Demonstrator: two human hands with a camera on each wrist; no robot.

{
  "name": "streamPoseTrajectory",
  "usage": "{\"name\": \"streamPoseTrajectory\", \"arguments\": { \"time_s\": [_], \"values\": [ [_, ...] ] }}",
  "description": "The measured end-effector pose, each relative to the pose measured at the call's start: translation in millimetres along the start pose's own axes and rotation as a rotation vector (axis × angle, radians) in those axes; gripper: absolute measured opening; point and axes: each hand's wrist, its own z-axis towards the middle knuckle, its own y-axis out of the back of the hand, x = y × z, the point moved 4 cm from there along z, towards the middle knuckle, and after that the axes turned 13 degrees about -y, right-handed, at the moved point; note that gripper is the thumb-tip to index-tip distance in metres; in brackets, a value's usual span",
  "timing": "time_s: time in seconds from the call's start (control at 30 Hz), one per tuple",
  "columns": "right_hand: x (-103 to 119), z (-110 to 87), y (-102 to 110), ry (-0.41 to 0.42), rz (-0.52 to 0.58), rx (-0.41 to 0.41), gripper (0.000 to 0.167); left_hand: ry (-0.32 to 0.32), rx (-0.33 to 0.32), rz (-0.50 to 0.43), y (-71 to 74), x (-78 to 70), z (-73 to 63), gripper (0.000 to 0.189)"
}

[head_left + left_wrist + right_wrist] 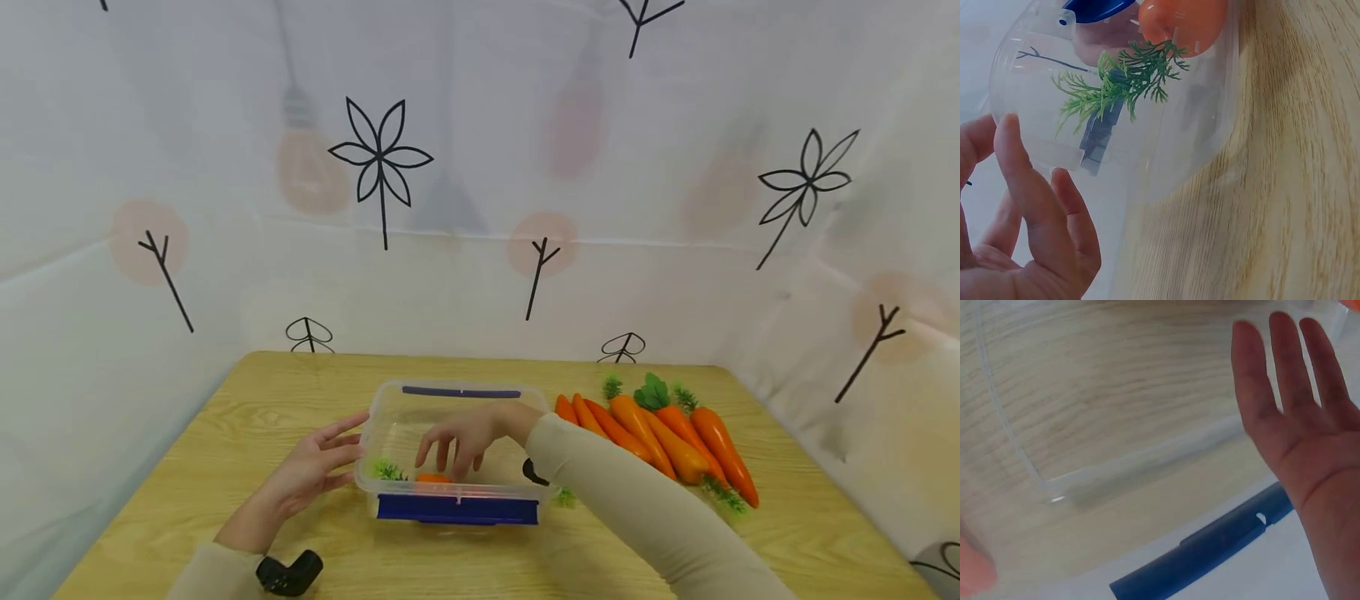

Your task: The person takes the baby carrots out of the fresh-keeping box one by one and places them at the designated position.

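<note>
A clear plastic food container [367, 442] with blue clip flaps [457, 509] stands on the table without a lid. Fingertips of my left hand [311, 467] touch its left rim, the fingers fairly straight. Inside, low along the near wall, lies a toy carrot [432, 478] with a green leafy top [388, 471]; through the plastic, the left wrist view also shows the carrot [1191, 25] and its fronds [1116, 87]. My right hand [468, 433] reaches down into the container, fingers loosely bent and pointing downward over the carrot. Nothing shows against its palm [1329, 469] in the right wrist view.
To the right of the container, several toy carrots [675, 446] lie side by side, some with green tops [652, 392]. The wooden table [270, 400] ends at a white patterned curtain [465, 292]. Another green tuft [565, 497] shows by the container's right front corner.
</note>
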Motion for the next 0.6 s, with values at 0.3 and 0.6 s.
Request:
{"name": "streamPoseTrajectory", "arguments": {
  "time_s": [0.3,0.6],
  "values": [
    [-1.8,7.9,-10.1,-0.058,0.034,0.129,0.063,-0.008,0.007,-0.002,-0.4,0.5,2.0,0.066],
    [-1.1,4.9,-5.3,-0.037,0.073,0.067,0.061,-0.005,0.004,-0.012,0.4,0.9,0.7,0.066]
  ]
}}
